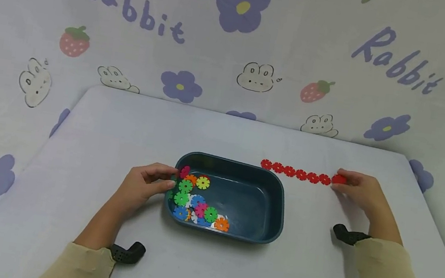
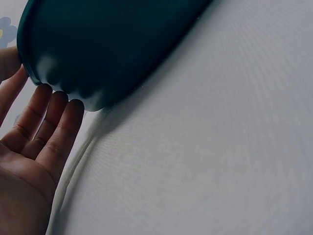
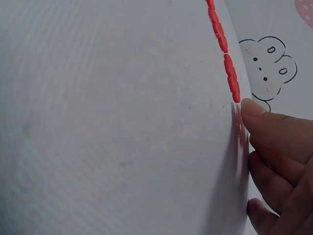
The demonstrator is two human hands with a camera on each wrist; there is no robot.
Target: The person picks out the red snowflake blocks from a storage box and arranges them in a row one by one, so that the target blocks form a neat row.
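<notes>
A dark teal plastic tub (image 1: 245, 201) stands mid-table, with snowflake discs in several colours (image 1: 199, 209) gathered in its left part. My left hand (image 1: 143, 185) holds the tub's left end; in the left wrist view, the thumb is at the rim and the fingertips touch the outer wall (image 2: 93, 73). Behind and right of the tub runs a straight row of red snowflake discs (image 1: 289, 171). At the row's right end, my right hand (image 1: 358, 191) pinches another red snowflake disc (image 1: 339, 179) between thumb and fingers. That disc is blurred in the right wrist view.
White cloth covers the table (image 1: 204, 269). Behind it hangs a backdrop (image 1: 297, 35) printed with rabbits, flowers and strawberries. The tub's right end lies in front of the row's left end. A black wrist device (image 1: 349, 235) sits at the right cuff, another (image 1: 128, 253) at the left.
</notes>
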